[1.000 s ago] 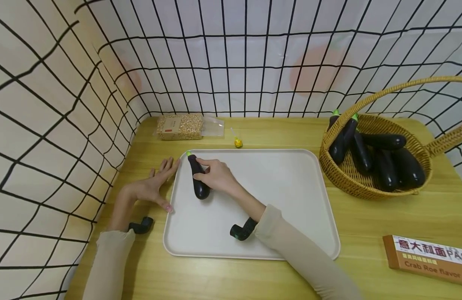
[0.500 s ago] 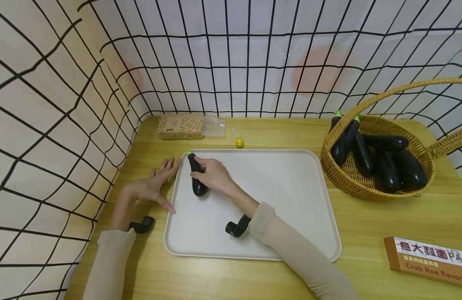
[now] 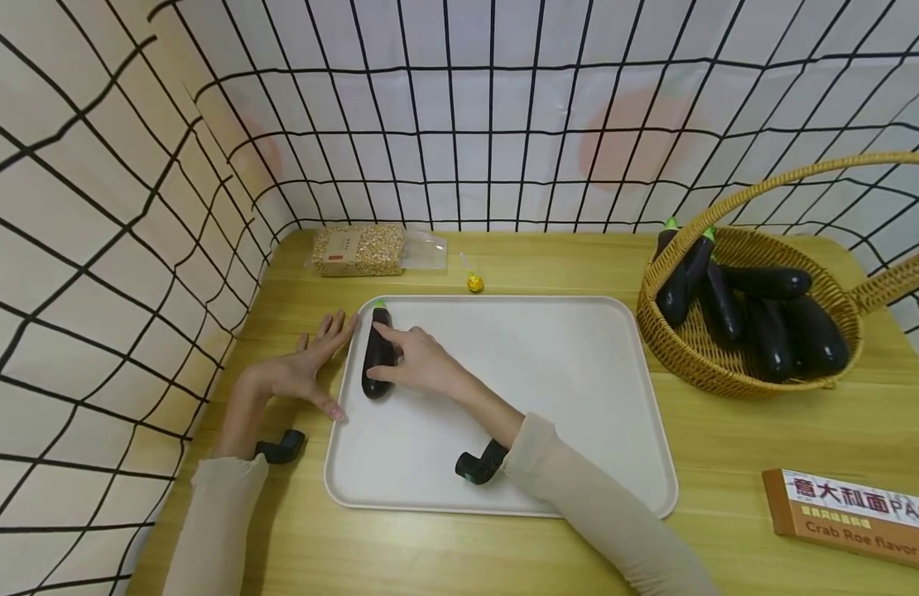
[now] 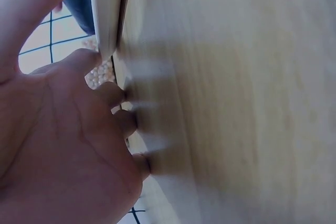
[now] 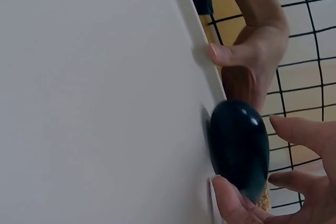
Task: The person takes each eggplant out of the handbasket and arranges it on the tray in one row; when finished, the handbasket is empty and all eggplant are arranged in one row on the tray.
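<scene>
A dark purple eggplant (image 3: 378,354) with a green tip lies along the left side of the white tray (image 3: 534,397). Over it is my right hand (image 3: 424,361), thumb and index finger spread apart on either side. In the right wrist view, the fingers (image 5: 299,129) stand slightly off the eggplant (image 5: 240,145), while the thumb lies close to its near end; contact there is unclear. My left hand (image 3: 299,372) rests at the tray's left rim with fingers spread, thumb on the rim. The left wrist view shows its palm (image 4: 63,140) and fingertips down on the wooden table.
A wicker basket (image 3: 690,368) with several eggplants (image 3: 765,283) stands at the right. Behind the tray lie a bag of corn kernels (image 3: 358,251) and a small yellow-wrapped candy (image 3: 474,283). A pasta box (image 3: 854,517) lies front right. Black wire grid (image 3: 489,124) encloses the table.
The eggplant has shifted left and turned more in line with the tray's left edge. My right hand has moved with it and its thumb and index finger have spread. The left hand stays put.
</scene>
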Demonstrator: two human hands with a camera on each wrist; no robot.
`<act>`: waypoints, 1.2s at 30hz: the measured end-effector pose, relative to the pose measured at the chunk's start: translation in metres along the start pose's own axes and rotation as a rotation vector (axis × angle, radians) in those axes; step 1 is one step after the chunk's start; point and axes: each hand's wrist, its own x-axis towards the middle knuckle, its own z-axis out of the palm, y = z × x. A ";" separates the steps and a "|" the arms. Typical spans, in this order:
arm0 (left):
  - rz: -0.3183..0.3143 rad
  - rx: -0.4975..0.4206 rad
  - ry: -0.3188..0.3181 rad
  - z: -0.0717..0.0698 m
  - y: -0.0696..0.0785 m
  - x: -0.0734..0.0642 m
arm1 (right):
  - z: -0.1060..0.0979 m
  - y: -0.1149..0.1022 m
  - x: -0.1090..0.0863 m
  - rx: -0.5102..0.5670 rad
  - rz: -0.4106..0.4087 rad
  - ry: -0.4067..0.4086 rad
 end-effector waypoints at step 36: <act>-0.002 -0.004 0.010 0.000 0.001 -0.001 | 0.009 0.006 0.003 0.048 -0.068 0.043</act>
